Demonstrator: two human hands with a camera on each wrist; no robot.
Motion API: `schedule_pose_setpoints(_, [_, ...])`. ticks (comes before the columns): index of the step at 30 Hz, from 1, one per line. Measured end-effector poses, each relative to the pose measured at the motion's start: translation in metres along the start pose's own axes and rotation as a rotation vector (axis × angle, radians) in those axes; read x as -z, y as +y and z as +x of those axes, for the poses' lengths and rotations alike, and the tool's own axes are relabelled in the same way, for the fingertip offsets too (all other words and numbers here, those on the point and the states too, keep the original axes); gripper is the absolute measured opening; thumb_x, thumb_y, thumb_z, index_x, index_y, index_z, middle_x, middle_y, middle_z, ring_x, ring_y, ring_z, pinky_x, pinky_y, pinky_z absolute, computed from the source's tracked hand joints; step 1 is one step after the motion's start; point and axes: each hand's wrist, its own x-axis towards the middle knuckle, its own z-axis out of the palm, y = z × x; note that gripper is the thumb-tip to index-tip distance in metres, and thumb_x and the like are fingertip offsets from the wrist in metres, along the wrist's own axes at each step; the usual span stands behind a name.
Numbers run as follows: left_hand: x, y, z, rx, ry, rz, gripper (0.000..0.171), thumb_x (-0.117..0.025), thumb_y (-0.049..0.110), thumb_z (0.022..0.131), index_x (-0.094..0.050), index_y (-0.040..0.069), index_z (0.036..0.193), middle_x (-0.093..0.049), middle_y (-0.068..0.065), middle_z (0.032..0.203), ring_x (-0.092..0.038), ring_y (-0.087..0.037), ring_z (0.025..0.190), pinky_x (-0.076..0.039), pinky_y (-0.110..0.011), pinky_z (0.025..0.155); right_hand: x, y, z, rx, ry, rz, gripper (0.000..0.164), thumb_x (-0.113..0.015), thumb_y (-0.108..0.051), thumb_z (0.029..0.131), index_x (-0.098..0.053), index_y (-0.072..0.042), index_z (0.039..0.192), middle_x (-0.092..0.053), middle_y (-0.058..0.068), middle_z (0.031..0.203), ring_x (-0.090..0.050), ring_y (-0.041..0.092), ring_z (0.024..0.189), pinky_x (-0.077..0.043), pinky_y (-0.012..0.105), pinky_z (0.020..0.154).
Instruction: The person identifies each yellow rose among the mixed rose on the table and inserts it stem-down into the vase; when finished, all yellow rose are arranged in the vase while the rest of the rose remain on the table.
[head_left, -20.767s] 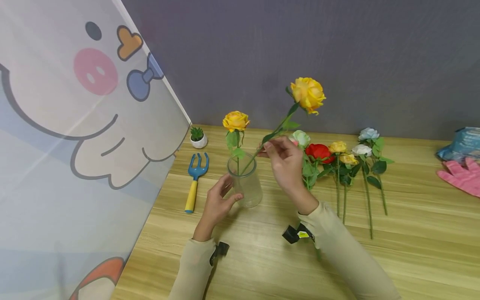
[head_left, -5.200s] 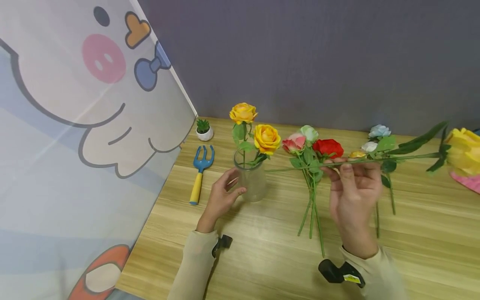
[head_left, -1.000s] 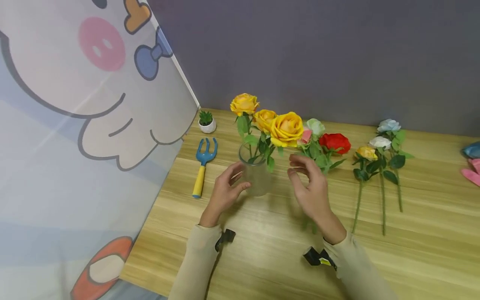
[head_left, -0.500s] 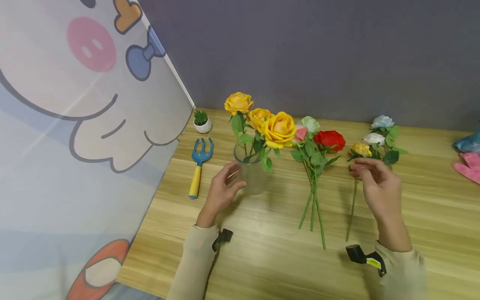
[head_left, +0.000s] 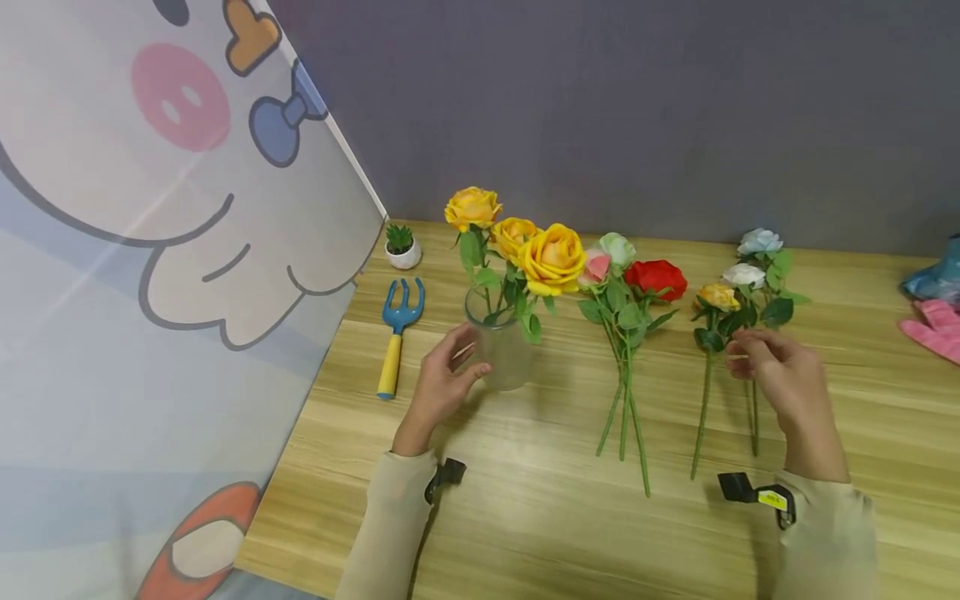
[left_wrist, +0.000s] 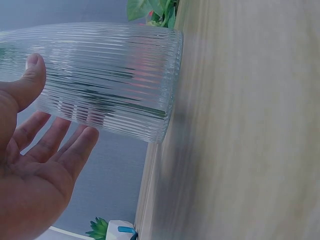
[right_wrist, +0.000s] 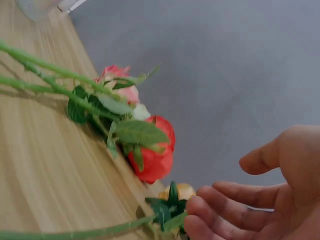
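Note:
My left hand [head_left: 444,385] holds the ribbed clear glass vase [head_left: 508,357] from its left side. In the left wrist view, the thumb lies across the vase [left_wrist: 110,80] and the fingers reach along its other side. Three yellow roses [head_left: 553,260] stand in the vase, their blooms leaning over the rim. My right hand [head_left: 787,379] hovers at the stems of the white rose [head_left: 744,276] and the pale blue rose [head_left: 760,242]. Nothing shows between its parted thumb and fingers in the right wrist view. A smaller yellow rose [head_left: 717,297] lies just left of it.
Red [head_left: 656,279], pink [head_left: 596,267] and pale green roses [head_left: 617,249] lie with crossed stems between the hands. A blue garden fork [head_left: 402,317] with a yellow handle and a small potted succulent [head_left: 402,248] are left of the vase. A pink glove [head_left: 936,329] lies far right.
Twenty seconds ago a second yellow rose was entering the vase; a third has since joined it. My right hand has moved right, from beside the vase past the smaller yellow rose. My left stays there.

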Motion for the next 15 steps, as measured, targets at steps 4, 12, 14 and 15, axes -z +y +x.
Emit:
schedule_pose_setpoints(4, [0.001, 0.000, 0.000, -0.002, 0.004, -0.006, 0.065, -0.079, -0.012, 0.082, -0.051, -0.013, 0.141, -0.056, -0.033, 0.140, -0.056, -0.047, 0.132, -0.053, -0.043, 0.110, 0.003, 0.009, 0.005, -0.049, -0.102, -0.019, 0.054, -0.035, -0.022, 0.111, -0.046, 0.024, 0.137, -0.065, -0.025, 0.079, -0.067, -0.004, 0.071, -0.062, 0.016, 0.066])
schedule_pose_setpoints(12, [0.001, -0.001, -0.002, -0.005, -0.006, -0.007, 0.064, -0.078, -0.012, 0.083, -0.050, -0.013, 0.141, -0.055, -0.034, 0.141, -0.055, -0.048, 0.132, -0.052, -0.044, 0.110, 0.003, 0.026, 0.011, -0.135, -0.296, 0.002, 0.060, -0.030, -0.026, 0.113, -0.040, 0.029, 0.136, -0.072, -0.010, 0.087, -0.071, 0.003, 0.073, -0.065, 0.023, 0.069])
schedule_pose_setpoints(14, [0.001, -0.001, -0.001, -0.009, -0.009, -0.009, 0.064, -0.078, -0.012, 0.083, -0.050, -0.014, 0.141, -0.055, -0.034, 0.141, -0.055, -0.048, 0.132, -0.052, -0.044, 0.110, 0.003, 0.028, 0.012, -0.146, -0.316, 0.017, 0.062, -0.029, -0.028, 0.113, -0.039, 0.030, 0.136, -0.071, -0.008, 0.088, -0.071, 0.003, 0.074, -0.065, 0.024, 0.070])
schedule_pose_setpoints(15, [0.001, 0.000, -0.001, -0.011, -0.009, -0.010, 0.064, -0.078, -0.012, 0.083, -0.050, -0.014, 0.141, -0.055, -0.034, 0.141, -0.055, -0.048, 0.132, -0.052, -0.044, 0.110, 0.003, 0.028, 0.013, -0.151, -0.323, 0.027, 0.064, -0.029, -0.028, 0.114, -0.037, 0.030, 0.137, -0.071, -0.009, 0.088, -0.072, 0.003, 0.074, -0.066, 0.024, 0.070])
